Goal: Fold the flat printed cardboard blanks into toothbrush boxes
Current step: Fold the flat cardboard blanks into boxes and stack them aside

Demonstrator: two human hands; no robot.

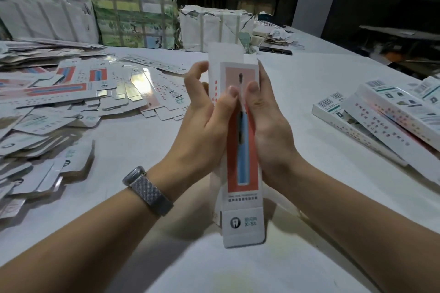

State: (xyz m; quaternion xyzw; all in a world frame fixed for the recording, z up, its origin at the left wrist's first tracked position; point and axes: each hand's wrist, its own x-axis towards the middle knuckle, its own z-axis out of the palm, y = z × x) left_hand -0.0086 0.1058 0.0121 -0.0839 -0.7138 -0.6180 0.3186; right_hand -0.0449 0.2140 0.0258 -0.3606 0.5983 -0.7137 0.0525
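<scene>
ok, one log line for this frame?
step: squaring box | left hand: grips box | right hand: grips box | end flaps: open | blanks: left | done boxes: right

We see dim, cool indoor light; the background behind the wrapped bundles point(135, 14) is close to black. The white table point(309, 83) takes most of the light, slightly washed out mid-frame. Glare patches on the glossy flat blanks point(133, 81) at left. Soft shadows under both forearms on the near table. Heavy wide-angle distortion: table edges bow and the finished boxes point(390, 114) at right stretch. The whole frame is slightly soft, with fingertips and small print smeared.
</scene>
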